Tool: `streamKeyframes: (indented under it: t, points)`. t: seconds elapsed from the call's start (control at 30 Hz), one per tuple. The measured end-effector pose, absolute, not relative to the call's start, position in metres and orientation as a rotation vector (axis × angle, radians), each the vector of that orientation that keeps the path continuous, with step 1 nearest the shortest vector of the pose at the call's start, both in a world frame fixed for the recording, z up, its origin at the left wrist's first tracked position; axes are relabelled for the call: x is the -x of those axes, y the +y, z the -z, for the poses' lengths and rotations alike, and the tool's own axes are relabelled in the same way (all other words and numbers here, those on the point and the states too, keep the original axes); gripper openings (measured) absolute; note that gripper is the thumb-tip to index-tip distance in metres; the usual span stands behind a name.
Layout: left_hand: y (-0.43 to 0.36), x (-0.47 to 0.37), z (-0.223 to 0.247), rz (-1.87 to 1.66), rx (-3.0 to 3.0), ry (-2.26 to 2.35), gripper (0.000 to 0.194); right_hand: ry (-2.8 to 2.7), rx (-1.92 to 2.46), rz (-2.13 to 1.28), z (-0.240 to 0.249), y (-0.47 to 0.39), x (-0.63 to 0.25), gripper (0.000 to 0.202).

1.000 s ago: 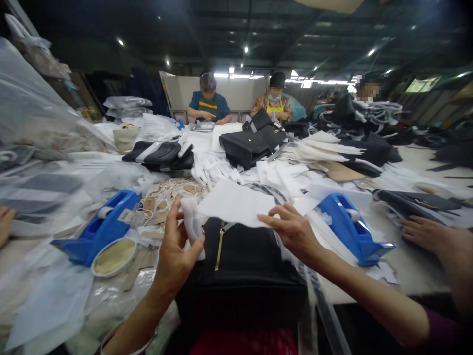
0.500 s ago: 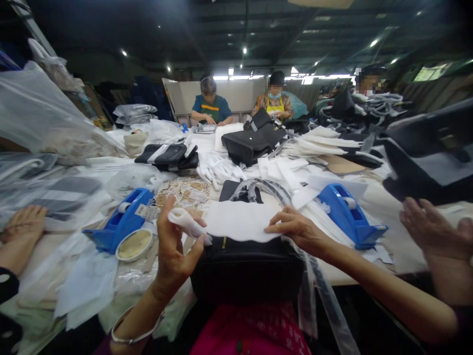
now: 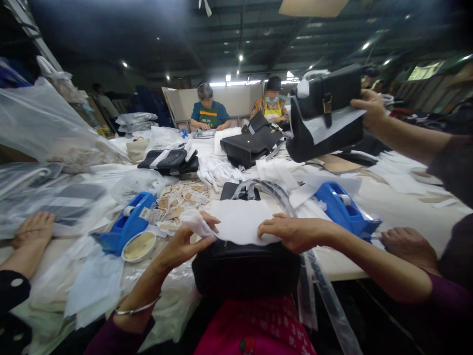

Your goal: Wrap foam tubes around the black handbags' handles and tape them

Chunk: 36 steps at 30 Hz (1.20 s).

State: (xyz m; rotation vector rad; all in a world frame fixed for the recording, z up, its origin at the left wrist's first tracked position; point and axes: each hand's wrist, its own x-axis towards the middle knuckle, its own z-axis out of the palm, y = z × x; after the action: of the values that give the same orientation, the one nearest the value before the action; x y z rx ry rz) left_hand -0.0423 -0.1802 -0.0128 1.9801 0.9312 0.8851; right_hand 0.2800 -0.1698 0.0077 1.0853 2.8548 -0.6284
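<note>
A black handbag (image 3: 246,273) lies right in front of me at the table's edge. Over its upper side is a white foam sheet (image 3: 240,219), its left end curled into a roll. My left hand (image 3: 185,242) is closed around that curled end, with thumb and fingers pinching it. At the sheet's right edge my right hand (image 3: 295,231) grips the foam, fingertips on its surface and the thumb hidden. Behind the sheet arches a strap wrapped in clear plastic (image 3: 279,190); a small black flap (image 3: 229,190) shows beneath it.
Blue tape dispensers stand left (image 3: 125,222) and right (image 3: 342,209). A round tub (image 3: 139,246) and tagged strings (image 3: 185,199) sit left. A co-worker's hand (image 3: 373,106) holds up a black bag (image 3: 325,113) at right. Another person's hand (image 3: 35,229) rests far left.
My left hand has lowered and moved right with the curled end of the foam. My right hand has shifted slightly left. The co-worker at right has raised a black bag over the table.
</note>
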Motion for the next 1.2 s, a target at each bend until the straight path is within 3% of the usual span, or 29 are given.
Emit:
streamKeyframes:
  t: [0.13, 0.23, 0.43, 0.63, 0.83, 0.93, 1.0, 1.1, 1.2]
  points:
    - [-0.169, 0.046, 0.022, -0.848, -1.871, 1.01, 0.025, 2.852, -0.884, 0.974, -0.015, -0.173, -0.267, 0.077]
    - [-0.165, 0.047, 0.03, -0.833, -1.815, 1.063, 0.029, 2.837, -0.895, 1.086, -0.015, -0.176, -0.253, 0.061]
    - [-0.164, 0.046, 0.029, -0.951, -1.899, 0.82, 0.025, 2.799, -1.065, 0.947, 0.0, -0.184, -0.215, 0.052]
    - [-0.165, 0.042, 0.02, -0.802, -1.998, 0.806, 0.031, 2.746, -1.074, 0.936, 0.013, -0.18, -0.202, 0.051]
    - [-0.143, 0.031, 0.046, -0.529, -1.857, 1.385, 0.05, 2.719, -1.123, 0.909, 0.019, -0.189, -0.193, 0.053]
    - [-0.133, 0.016, 0.036, -0.223, -2.05, 1.774, 0.052, 2.73, -1.128, 0.858, 0.024, -0.195, -0.185, 0.055]
    - [-0.126, -0.004, 0.023, -0.266, -2.295, 1.988, 0.055, 2.754, -1.127, 0.831, 0.026, -0.198, -0.181, 0.056]
    - [-0.111, -0.041, 0.023, -0.539, -2.728, 1.574, 0.044, 2.798, -1.105, 0.856, 0.023, -0.197, -0.183, 0.058]
    - [-0.097, -0.068, 0.055, -0.303, -2.68, 1.012, 0.04, 2.969, -1.027, 1.04, 0.02, -0.193, -0.201, 0.044]
